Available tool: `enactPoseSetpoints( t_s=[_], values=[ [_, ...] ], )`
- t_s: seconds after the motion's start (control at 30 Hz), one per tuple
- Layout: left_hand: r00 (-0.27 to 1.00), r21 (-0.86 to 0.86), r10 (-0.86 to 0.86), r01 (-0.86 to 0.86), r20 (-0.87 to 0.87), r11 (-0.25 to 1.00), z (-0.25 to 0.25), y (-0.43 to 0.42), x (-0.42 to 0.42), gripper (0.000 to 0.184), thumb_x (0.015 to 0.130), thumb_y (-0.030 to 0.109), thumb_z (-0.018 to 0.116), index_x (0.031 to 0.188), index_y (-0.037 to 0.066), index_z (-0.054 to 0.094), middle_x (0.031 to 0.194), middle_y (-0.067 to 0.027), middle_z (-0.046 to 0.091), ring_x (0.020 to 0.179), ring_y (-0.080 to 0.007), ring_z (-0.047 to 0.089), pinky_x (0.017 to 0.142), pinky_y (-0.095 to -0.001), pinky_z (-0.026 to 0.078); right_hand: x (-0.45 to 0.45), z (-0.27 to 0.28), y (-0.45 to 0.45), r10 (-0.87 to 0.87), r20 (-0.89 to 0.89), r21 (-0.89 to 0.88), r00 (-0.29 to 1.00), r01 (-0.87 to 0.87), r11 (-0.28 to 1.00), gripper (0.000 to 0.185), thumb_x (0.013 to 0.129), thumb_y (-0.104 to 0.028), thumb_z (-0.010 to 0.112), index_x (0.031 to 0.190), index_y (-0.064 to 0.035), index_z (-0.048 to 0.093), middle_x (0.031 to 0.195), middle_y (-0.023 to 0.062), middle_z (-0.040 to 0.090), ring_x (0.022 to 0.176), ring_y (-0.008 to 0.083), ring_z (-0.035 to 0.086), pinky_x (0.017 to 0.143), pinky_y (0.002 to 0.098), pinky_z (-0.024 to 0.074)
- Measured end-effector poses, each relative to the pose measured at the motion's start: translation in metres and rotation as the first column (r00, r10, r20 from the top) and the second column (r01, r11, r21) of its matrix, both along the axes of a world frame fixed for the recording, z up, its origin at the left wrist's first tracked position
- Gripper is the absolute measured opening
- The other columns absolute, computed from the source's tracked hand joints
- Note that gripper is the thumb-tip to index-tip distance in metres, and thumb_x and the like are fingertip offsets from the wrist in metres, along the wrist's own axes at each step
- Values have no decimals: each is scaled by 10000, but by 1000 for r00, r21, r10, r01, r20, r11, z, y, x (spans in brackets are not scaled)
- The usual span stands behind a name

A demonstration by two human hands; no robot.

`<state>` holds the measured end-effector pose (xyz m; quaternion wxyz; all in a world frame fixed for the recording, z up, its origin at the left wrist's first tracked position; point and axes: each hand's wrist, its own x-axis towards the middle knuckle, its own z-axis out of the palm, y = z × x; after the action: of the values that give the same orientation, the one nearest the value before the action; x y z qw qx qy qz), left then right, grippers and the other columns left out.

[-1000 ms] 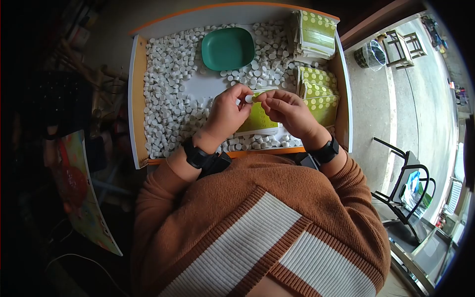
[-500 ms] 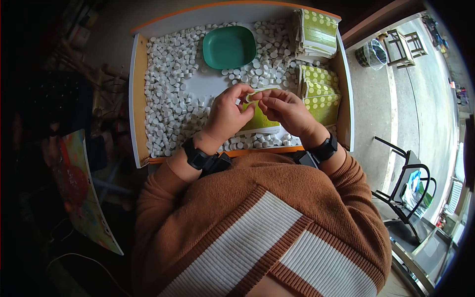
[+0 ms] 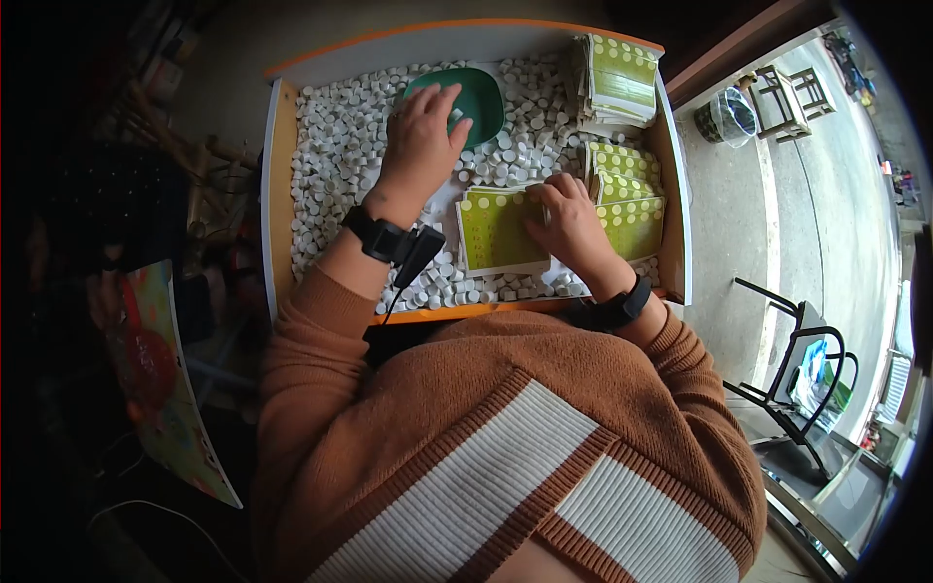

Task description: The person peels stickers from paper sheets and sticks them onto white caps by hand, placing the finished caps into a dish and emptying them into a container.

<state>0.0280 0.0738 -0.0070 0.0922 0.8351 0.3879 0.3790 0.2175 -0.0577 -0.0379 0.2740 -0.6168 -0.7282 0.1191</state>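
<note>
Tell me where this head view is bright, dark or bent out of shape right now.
Head view: far left nearly black, hiding most detail; pale floor at right bright, most washed out toward the far right edge; wide-angle distortion bows the box's far orange rim and curves the right-hand scene; green sheet evenly lit, its printed marks too small to read.
</note>
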Motion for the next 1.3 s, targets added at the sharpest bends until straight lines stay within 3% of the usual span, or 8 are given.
enactPoseSetpoints(
  t_s=[0.07,0.13,0.33,0.47,0.57,0.77,1.13,1.3],
  values=[
    [997,198,23,-7,-75,980,1,-10,2,213,842,105,612,1028,3,595,1013,-153,625,947,-318,597,834,-372,475,2,2,0,1,-6,-26,1000,-2,1000,336,693,-100,702,1000,-31,587,992,133,533,963,337,510,870,406,432],
    [973,-102,-225,220,-41,970,-6,-40,3,229,830,112,617,1030,2,598,1035,-155,607,992,-329,563,869,-399,452,1,5,2,5,-23,2,1000,-5,1000,306,691,-87,700,967,-32,579,966,129,533,955,336,512,864,406,434],
    [970,-218,-234,214,-72,952,-19,-74,6,184,839,106,597,999,14,606,985,-127,603,930,-302,570,824,-386,458,1,3,9,43,-49,12,998,-43,999,254,708,-72,706,912,-35,560,945,108,548,910,288,545,818,366,450],
    [970,-397,-244,229,13,889,-18,-69,2,157,839,88,591,982,25,608,962,-126,600,886,-304,573,779,-386,462,-1,11,4,-51,-436,-243,899,-62,968,190,788,-64,689,938,-30,577,933,57,590,867,179,580,781,290,465],
    [972,-457,-220,235,87,858,-12,-65,-1,146,839,74,591,976,29,610,940,-128,601,862,-307,577,756,-384,465,-6,4,3,-150,-911,-233,384,-181,955,133,875,-81,638,980,-12,596,940,14,620,853,85,571,765,228,464],
    [985,-59,-157,162,70,985,13,-71,2,156,825,73,627,973,23,631,879,-119,610,821,-296,596,726,-367,478,0,11,2,-245,-861,-394,446,-281,875,130,917,-69,584,1022,2,607,941,-2,634,867,65,566,793,224,468],
    [955,-294,-212,268,207,918,11,-77,-2,168,778,99,687,925,23,658,820,-113,627,734,-288,617,658,-351,497,-3,6,-1,-123,-953,-211,278,-314,926,118,915,-55,585,1018,0,608,939,-15,637,853,49,559,788,216,463],
    [961,-384,-195,259,197,886,19,-76,-5,137,771,107,689,874,21,666,772,-107,630,713,-287,618,644,-351,496,0,17,-2,-15,-734,-157,679,-148,976,149,857,-43,650,1000,-17,615,927,4,625,856,86,560,750,228,458]
  ],
)
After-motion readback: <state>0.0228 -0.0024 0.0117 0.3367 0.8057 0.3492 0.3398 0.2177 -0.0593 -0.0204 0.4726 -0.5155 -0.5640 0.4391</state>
